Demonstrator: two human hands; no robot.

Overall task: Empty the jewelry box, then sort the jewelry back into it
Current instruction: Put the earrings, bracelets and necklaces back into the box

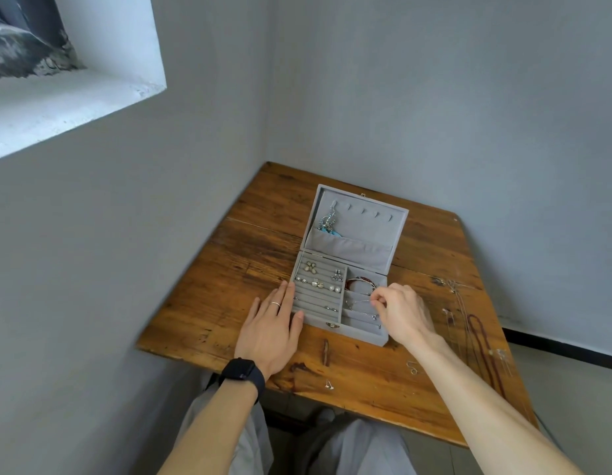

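Box point(357, 333) lies open on the table point(263, 214) straight ahead of me, with its lid propped up at the far side. My left hand point(270, 323) rests flat with straight fingers against its left wall, steadying it. My right hand point(405, 313) is curled over the right-hand compartments, thumb and forefinger pinching the right end of a thin bangle point(357, 302). The bangle runs leftward from my pinch, across its compartment. Necklaces point(483, 341) still to be sorted lie on the table to the right of that hand, so I judge it the nearer one for fetching them.
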